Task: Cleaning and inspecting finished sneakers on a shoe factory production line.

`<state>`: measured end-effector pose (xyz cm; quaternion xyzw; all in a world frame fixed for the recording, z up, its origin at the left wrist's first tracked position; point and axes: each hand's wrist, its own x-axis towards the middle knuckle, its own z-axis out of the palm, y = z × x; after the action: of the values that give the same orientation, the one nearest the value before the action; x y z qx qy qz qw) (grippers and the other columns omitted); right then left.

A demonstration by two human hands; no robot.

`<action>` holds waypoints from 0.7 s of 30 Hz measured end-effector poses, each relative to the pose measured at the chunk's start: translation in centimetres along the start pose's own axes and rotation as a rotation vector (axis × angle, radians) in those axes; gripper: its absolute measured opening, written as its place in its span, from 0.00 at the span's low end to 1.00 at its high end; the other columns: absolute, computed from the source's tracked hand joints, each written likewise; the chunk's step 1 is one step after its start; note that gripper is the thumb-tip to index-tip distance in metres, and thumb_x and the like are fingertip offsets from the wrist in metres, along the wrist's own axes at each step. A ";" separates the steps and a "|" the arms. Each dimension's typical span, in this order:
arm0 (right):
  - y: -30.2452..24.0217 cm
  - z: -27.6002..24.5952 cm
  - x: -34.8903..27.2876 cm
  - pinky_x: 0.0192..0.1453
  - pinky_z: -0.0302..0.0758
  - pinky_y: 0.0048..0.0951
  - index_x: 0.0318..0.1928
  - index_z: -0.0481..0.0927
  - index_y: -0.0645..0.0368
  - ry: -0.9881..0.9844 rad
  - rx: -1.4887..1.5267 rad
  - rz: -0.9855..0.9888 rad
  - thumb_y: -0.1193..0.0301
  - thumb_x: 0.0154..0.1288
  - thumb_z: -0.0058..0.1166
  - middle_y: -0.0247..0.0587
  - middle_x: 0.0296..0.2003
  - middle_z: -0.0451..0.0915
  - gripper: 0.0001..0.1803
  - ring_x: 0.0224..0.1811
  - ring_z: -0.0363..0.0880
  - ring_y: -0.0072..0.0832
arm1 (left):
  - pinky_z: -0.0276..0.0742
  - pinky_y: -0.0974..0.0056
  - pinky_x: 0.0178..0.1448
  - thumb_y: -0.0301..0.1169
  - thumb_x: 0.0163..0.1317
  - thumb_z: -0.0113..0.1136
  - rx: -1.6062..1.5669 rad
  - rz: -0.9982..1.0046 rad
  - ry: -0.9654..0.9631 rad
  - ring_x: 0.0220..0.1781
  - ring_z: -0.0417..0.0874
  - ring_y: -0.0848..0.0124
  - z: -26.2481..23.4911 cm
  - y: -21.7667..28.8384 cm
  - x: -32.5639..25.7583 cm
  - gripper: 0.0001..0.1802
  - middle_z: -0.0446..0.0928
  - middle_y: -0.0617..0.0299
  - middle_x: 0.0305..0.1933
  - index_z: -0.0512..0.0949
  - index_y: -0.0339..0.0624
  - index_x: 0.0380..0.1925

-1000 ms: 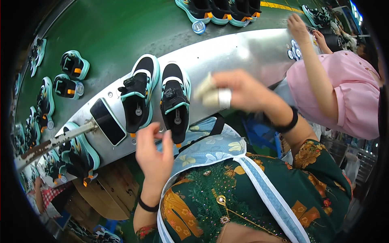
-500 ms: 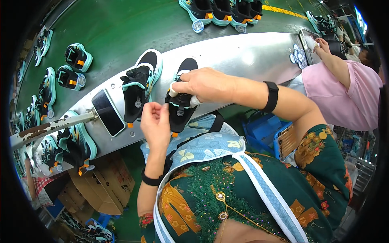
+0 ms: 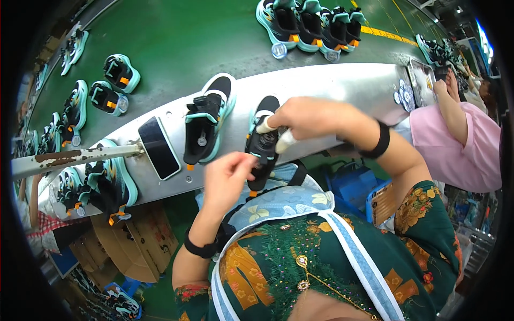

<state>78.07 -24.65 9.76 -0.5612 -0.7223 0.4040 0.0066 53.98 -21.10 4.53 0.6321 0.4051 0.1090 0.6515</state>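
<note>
The right hand (image 3: 308, 117) is closed around a small white, wad-like piece (image 3: 284, 140) and presses it onto the top of a black and teal shoe (image 3: 261, 144) that lies on the metal shelf (image 3: 342, 88), near its front edge about midway along. The left hand (image 3: 227, 174) sits at the heel end of that same shoe, right at the shelf's front edge, fingers curled narrow and pinched at the shoe; whether they grip a part of it cannot be told. Just beside it toward the left end lies a second black and teal shoe (image 3: 206, 125), then a dark phone (image 3: 159, 147), flat on the shelf. Behind the shelf's far edge, more shoes (image 3: 308, 24) ride on a green belt (image 3: 176, 43). At the shelf's right end, a person in a pink top (image 3: 460, 144) works.
</note>
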 end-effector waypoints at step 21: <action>-0.1 1.5 6.5 0.44 0.74 0.38 0.54 0.76 0.51 0.270 0.220 -0.432 0.80 0.48 0.57 0.44 0.31 0.76 0.28 0.38 0.78 0.42 | 0.66 0.76 0.31 0.28 0.60 0.63 -0.076 0.103 0.370 0.26 0.67 0.84 -0.1 -2.6 1.5 0.09 0.74 0.72 0.26 0.80 0.34 0.39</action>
<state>74.91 -20.24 5.90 -0.4388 -0.7697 0.3908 0.2495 53.90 -20.51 1.65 0.5962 0.4805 0.2718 0.5830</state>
